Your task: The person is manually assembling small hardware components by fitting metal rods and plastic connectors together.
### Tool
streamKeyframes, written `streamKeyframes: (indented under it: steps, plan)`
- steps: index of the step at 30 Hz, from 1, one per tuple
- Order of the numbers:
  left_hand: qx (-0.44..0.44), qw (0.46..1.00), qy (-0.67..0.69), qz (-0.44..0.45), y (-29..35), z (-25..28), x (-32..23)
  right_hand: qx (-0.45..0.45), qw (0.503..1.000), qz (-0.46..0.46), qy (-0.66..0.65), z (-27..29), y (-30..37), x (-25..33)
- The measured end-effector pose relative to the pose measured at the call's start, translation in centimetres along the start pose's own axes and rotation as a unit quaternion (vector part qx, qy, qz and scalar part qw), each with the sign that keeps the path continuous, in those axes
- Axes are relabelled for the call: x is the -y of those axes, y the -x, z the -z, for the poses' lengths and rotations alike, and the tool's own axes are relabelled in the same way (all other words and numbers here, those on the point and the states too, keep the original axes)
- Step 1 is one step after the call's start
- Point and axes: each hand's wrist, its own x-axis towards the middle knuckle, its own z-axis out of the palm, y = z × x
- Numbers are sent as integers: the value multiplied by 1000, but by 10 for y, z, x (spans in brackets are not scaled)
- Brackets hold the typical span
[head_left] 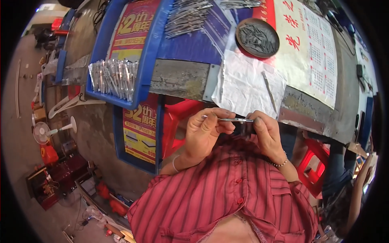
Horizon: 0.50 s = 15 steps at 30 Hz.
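Note:
Between my two hands, near the table's front edge, is a slim silvery metal tool [234,119], held lengthwise; its exact kind is too small to make out. My left hand [206,135] pinches one end with thumb and fingertips. The other end is gripped between the thumb and curled fingers of my right hand [267,135]. Beyond my hands, a crumpled white sheet [239,81] lies over the table edge, with a slender grey metal tool [269,90] resting on it. A round brown dish [243,49] behind the sheet holds many small dark grey slivers.
A blue tray [144,79] at the left holds a row of silvery tools [115,79]. More such tools [188,18] are heaped on the table. Another blue tray [121,152] sits lower down. Red stools [172,121] stand under the table, and a person [342,198] is at the right.

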Motion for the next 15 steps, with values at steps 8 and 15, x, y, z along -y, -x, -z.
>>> streamKeyframes:
  steps: [8,15]
  plan:
    - [112,928,-311,173,4,-12,1,-7,988,42,151,21,16,-3]
    - [99,923,-357,105,10,-11,4,-44,985,68,152,21,23,-6]
